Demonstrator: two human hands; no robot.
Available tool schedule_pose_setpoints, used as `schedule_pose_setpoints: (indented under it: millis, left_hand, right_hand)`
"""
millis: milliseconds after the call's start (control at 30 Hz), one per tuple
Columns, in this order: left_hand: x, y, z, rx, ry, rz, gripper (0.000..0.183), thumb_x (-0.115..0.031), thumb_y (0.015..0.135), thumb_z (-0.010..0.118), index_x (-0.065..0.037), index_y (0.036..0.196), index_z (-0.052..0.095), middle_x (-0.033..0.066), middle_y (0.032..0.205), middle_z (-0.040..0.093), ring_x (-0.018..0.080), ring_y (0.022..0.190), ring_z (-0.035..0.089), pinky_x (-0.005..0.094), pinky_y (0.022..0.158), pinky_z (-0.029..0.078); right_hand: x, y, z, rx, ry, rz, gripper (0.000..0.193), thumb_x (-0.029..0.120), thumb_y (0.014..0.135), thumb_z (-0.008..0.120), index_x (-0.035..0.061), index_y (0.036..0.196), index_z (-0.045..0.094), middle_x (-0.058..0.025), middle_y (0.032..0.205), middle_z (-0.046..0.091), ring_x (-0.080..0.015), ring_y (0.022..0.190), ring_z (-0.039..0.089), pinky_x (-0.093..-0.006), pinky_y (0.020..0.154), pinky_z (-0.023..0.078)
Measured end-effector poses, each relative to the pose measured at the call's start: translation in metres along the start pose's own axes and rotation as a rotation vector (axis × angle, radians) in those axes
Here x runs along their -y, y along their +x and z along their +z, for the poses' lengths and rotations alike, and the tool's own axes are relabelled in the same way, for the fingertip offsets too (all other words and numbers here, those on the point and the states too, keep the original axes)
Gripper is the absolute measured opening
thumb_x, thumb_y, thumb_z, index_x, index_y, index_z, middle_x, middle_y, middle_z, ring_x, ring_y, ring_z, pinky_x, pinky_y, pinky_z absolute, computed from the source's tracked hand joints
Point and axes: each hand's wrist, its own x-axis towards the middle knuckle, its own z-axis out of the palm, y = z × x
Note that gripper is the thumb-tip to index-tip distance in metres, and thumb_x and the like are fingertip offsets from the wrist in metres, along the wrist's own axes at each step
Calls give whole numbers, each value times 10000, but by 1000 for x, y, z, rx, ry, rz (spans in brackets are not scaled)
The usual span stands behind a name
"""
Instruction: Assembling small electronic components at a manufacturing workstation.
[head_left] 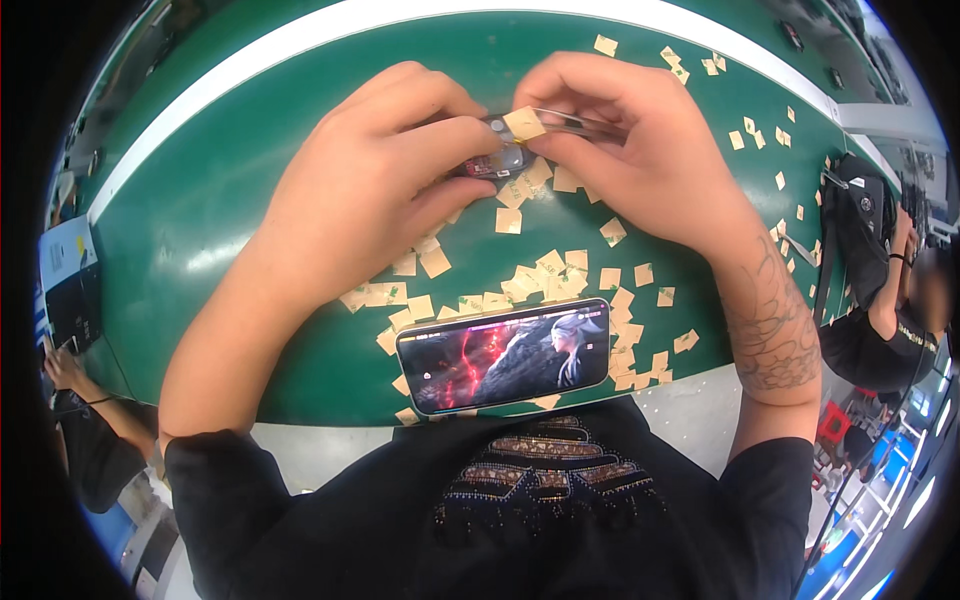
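Observation:
My left hand [395, 165] is closed around a small dark device [508, 160] with a glossy, partly see-through casing and reddish parts inside. Close beside it, my right hand [630, 140] pinches a pair of metal tweezers [580, 124]. At the tweezers' tips a square tan paper piece [523, 124] lies over the device's upper edge; whether it is stuck there I cannot tell. My left fingers hide much of the device. Below both hands, many more tan squares [508, 220] lie scattered on the green tabletop [200, 300].
A smartphone [505, 355] with a lit picture on its screen lies near the table's front edge, among tan squares. A black bag [860, 210] sits at the right, beside another person [890, 320]. At the left, a person's arm [95, 395] is near a white-and-black box [70, 270].

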Motion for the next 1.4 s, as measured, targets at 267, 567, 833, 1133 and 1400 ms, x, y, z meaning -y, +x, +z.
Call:
schedule_pose_setpoints:
  millis: [267,567,833,1133,1400]
  left_hand:
    - [-1,0,2,-21,36,68,348,-44,721,908,-31,1041,772,74,1094,714,276,935,666,390,771,569]
    - [-2,2,6,-53,56,102,351,-63,712,912,-28,1023,755,78,1059,703,292,930,658,398,768,561]
    - [-6,1,2,-33,-19,-17,473,-54,704,928,-42,1113,691,99,1031,687,321,936,642,417,804,551]
    - [-6,1,0,-7,-58,-69,510,-43,695,938,-32,1124,661,116,1025,678,335,940,642,413,813,552]
    - [-4,1,2,-51,-79,-65,510,-40,709,939,-25,1121,638,102,1041,678,304,935,663,388,797,575]
  right_hand:
    - [4,1,-17,23,-124,-96,193,17,904,779,21,1087,719,-117,865,723,-242,740,709,-344,690,561]
    - [12,-2,9,-80,-304,-171,243,-38,913,770,15,1150,745,-76,900,708,-115,725,636,-257,644,509]
    - [13,-8,13,-146,-38,65,185,80,875,855,32,1048,810,-117,885,744,-252,737,718,-345,684,572]
    - [22,-8,12,-125,-131,131,216,62,867,851,44,1077,804,-97,892,740,-230,693,677,-337,648,545]
    - [9,-5,12,-136,-159,-14,236,53,867,844,51,1098,793,-88,898,726,-220,710,687,-329,644,551]
